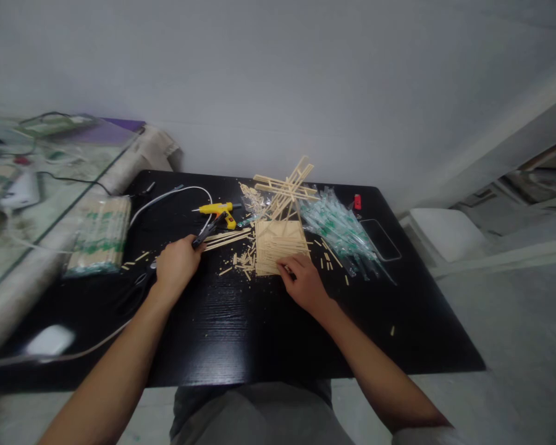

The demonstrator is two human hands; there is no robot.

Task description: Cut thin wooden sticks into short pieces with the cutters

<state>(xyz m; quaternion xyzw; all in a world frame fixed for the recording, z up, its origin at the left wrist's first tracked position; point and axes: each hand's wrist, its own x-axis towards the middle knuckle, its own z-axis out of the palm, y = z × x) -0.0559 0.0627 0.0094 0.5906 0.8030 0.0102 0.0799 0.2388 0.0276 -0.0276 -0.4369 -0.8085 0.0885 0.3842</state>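
Observation:
My left hand [176,266] is closed round a dark plier-like cutter [208,232] whose jaws point toward a few long wooden sticks [227,238]. My right hand [303,281] rests with bent fingers on the near edge of a flat panel of glued wooden sticks [280,247], pinching something dark that I cannot make out. Behind the panel stands a frame of crossed sticks [287,188]. Short stick offcuts [241,262] lie scattered between my hands on the black table [241,334].
A yellow glue gun [220,210] with a white cable lies behind the sticks. A heap of clear wrappers [340,228] sits at the right, a red object [357,201] beyond. A bundle of packed sticks [99,235] and scissors [136,287] lie left.

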